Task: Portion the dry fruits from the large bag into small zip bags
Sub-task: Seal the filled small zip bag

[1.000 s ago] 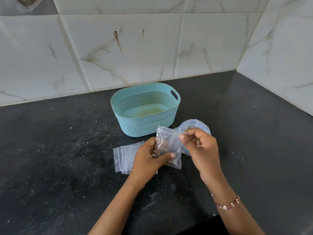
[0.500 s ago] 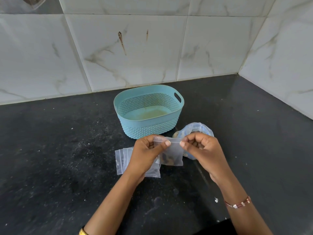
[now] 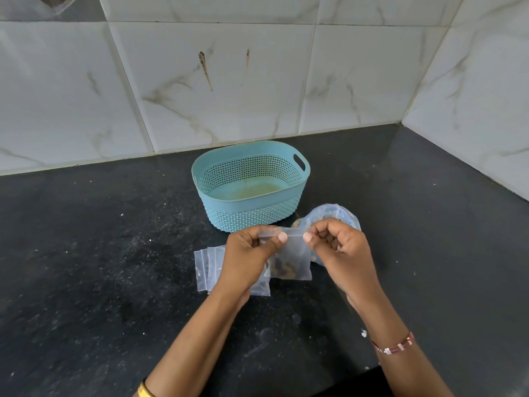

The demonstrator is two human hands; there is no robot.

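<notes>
A small clear zip bag (image 3: 294,253) hangs upright above the black counter, with a few brown dry fruits at its bottom. My left hand (image 3: 249,256) pinches its top strip at the left end, my right hand (image 3: 340,250) pinches the strip at the right end. Behind my right hand lies the large clear bag (image 3: 340,214) with blue print, mostly hidden. A pile of empty small zip bags (image 3: 207,267) lies flat on the counter under my left hand.
A teal perforated plastic basket (image 3: 252,213) stands just behind the hands, with nothing in it. The black counter (image 3: 100,267) runs to tiled walls at the back and right. Small white scraps lie near my right wrist.
The small bag went from tilted in my left hand to hanging upright, held by both hands along its top strip. The view shifted slightly.
</notes>
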